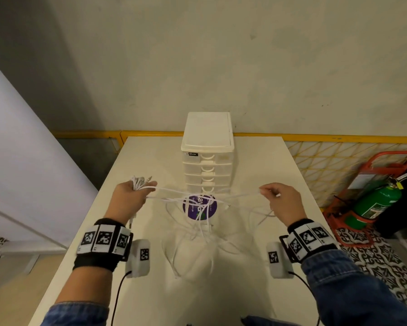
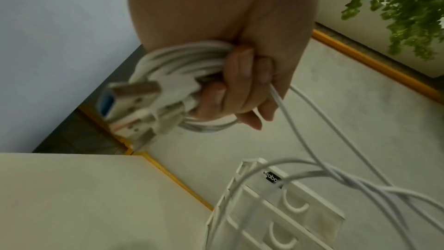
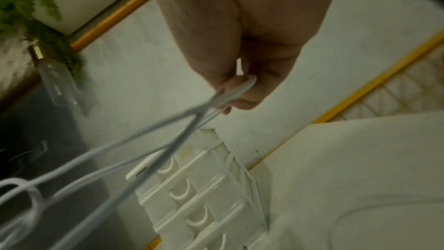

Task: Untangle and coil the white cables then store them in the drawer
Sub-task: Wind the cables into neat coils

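My left hand (image 1: 136, 194) grips a coiled bundle of white cables (image 2: 175, 64), with USB plugs (image 2: 134, 92) sticking out of the coil. My right hand (image 1: 271, 192) pinches strands of white cable (image 3: 230, 94) at its fingertips. Between the hands, above the table, the strands run taut and cross in a tangle (image 1: 197, 198). More loose white cable (image 1: 197, 241) lies looped on the white table (image 1: 256, 161) below. A white drawer unit (image 1: 207, 147) with several shut drawers stands at the table's back middle, just beyond the tangle.
A round purple sticker (image 1: 199, 208) lies on the table under the cables. A yellow mesh fence (image 1: 339, 156) runs behind the table. A green fire extinguisher in a red stand (image 1: 376, 201) is on the floor at the right. A pale wall panel (image 1: 21, 149) stands at the left.
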A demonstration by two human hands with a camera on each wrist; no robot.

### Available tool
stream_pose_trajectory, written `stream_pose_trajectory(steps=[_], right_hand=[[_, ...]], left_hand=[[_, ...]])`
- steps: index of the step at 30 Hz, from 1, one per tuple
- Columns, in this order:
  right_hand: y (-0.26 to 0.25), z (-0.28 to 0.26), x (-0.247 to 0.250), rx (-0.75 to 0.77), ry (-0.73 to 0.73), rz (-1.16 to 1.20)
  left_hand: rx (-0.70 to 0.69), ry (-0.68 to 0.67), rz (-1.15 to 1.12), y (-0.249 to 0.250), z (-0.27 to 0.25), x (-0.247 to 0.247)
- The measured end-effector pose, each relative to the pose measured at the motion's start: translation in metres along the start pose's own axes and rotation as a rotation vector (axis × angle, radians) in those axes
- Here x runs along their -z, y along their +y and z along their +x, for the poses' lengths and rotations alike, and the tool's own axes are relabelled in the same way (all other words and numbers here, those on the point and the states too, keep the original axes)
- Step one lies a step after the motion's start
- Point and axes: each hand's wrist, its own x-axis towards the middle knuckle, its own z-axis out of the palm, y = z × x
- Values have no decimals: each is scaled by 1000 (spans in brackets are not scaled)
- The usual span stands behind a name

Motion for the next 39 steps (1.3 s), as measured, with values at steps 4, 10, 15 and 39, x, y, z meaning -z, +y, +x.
stream_pose_trajectory(steps=[4,10,15,39], right_hand=[[17,-2,-3,-283,88,-68],[5,-6,-18,40,-241,-493],[-31,-15,-53,509,-571,-343],[81,-20,-3,-536,-300,-783]], left_hand=[[58,77,-60,-3,2,-2],[-51,-75,-27,14,-12,-26],[-59,-132,-60,24,-18,-40],[52,157,-383,10,-10,27]])
